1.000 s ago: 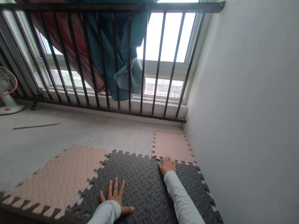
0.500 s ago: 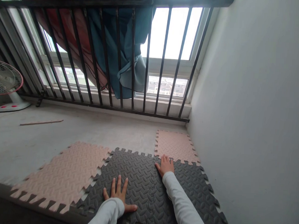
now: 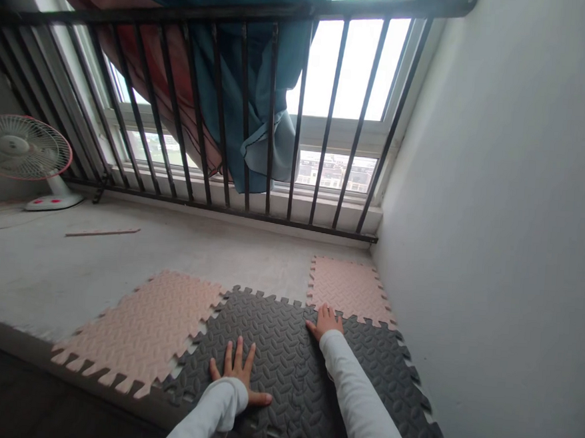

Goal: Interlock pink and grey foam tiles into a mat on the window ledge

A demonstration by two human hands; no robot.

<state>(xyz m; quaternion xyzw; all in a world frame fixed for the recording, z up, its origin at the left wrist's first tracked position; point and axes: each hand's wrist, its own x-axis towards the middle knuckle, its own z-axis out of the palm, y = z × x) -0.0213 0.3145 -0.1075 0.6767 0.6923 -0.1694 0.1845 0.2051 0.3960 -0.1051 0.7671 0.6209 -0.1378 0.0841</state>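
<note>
My left hand (image 3: 240, 372) lies with fingers spread on a dark grey foam mat tile (image 3: 260, 323) that has a raised tread pattern. My right hand (image 3: 326, 321) rests flat, fingers stretched out, by the seam between that tile and a second dark grey foam tile (image 3: 382, 372) along the wall. Its fingertips reach the near edge of a pink foam tile (image 3: 348, 286) in the corner. On the left, another pink foam tile (image 3: 149, 329) lies beside the grey one, with pale gaps showing between their toothed edges. Neither hand holds anything.
A black metal railing (image 3: 292, 222) runs in front of the window, with a blue and pink curtain (image 3: 230, 108) behind it. A fan (image 3: 54, 192) stands at far left, near a thin stick (image 3: 104, 232) on the floor. A white wall (image 3: 497, 226) bounds the right side; the raised floor's edge (image 3: 9, 332) drops at lower left.
The view has swung slightly left, so the scene sits further right and more of the fan shows. Both hands stay in about the same places on the mats.
</note>
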